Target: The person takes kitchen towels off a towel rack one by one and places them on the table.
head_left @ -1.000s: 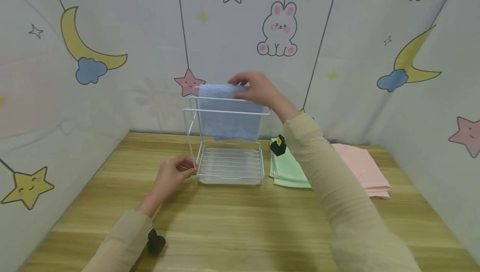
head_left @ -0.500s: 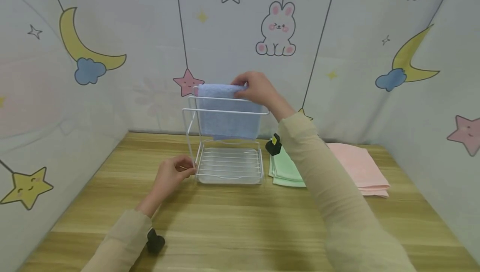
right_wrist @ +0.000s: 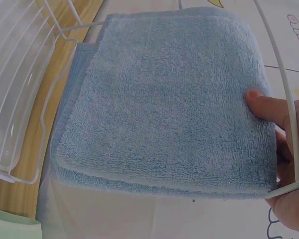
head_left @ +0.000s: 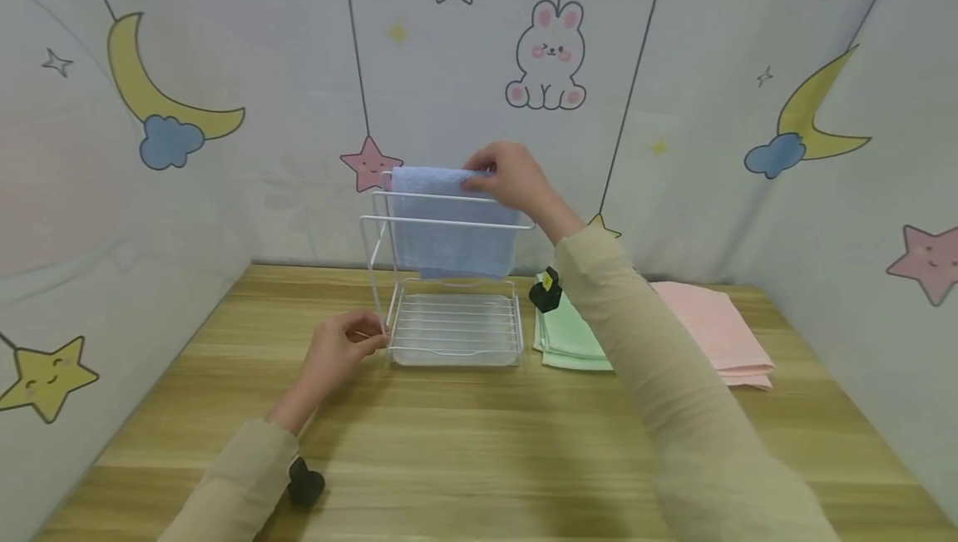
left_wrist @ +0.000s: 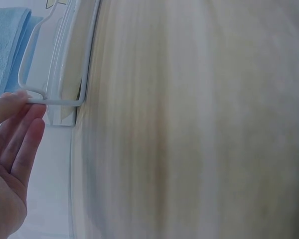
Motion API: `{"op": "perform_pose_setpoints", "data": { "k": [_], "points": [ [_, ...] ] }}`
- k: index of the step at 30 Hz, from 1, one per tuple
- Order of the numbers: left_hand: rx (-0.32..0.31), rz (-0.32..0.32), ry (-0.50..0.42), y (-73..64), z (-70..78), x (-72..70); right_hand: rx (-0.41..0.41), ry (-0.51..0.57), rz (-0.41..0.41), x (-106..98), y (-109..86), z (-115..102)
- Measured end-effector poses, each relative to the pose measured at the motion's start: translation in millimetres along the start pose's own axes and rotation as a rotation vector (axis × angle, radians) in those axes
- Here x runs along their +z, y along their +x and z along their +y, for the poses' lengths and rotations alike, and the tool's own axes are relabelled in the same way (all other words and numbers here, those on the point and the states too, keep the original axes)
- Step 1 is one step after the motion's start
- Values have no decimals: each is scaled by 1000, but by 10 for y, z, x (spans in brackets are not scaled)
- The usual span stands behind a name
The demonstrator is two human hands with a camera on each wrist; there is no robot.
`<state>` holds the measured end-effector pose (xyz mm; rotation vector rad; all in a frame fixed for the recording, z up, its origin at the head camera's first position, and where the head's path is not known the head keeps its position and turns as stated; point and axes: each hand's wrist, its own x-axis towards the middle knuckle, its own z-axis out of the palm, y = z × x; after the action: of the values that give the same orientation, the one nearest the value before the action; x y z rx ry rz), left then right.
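Note:
A light blue terry towel (right_wrist: pixel 164 104) hangs folded over the rear top bar of a white wire rack (head_left: pixel 449 222). My right hand (head_left: pixel 512 180) pinches the towel's top fold near its right end, thumb on the front face; most of the other fingers are hidden behind the bar and towel in the right wrist view. Low at the rack's left side, my left hand (head_left: pixel 333 355) pinches the wire frame between thumb and fingertips, as the left wrist view shows. At the rack's base, a translucent drip tray (head_left: pixel 455 361) lies under a wire grid.
To the right of the rack, a folded green towel (head_left: pixel 572 338) lies on the wooden table (head_left: pixel 464 442), partly behind my right sleeve. Beyond it is a folded pink towel (head_left: pixel 722 330). A cartoon-printed backdrop (head_left: pixel 449 85) stands behind and at both sides.
My right thumb and fingers have closed in slightly on the towel's top fold. My left hand keeps its hold on the frame, and the head view has shifted a little.

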<state>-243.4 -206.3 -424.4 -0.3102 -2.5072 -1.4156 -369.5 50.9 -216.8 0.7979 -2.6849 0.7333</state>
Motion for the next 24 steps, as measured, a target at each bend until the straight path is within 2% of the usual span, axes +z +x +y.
{"op": "perform_pose_setpoints", "data": {
  "k": [3, 9, 11, 13, 19, 24],
  "points": [
    [-8, -5, -5, -9, 62, -9, 6, 3, 11, 2, 0, 8],
    [-9, -9, -19, -63, 316, -57, -29, -3, 52, -11, -13, 3],
    [-8, -9, -5, -70, 343, -60, -40, -3, 70, -15, -18, -4],
    [-4, -2, 6, -65, 311, -53, -57, -3, 91, -15, -21, -13],
    [10, 15, -3, -20, 35, -10, -126, 13, 132, -2, -25, -36],
    [4, 2, -29, 2, -26, 4, -153, -11, 145, 0, -36, -16]
  ]
}}
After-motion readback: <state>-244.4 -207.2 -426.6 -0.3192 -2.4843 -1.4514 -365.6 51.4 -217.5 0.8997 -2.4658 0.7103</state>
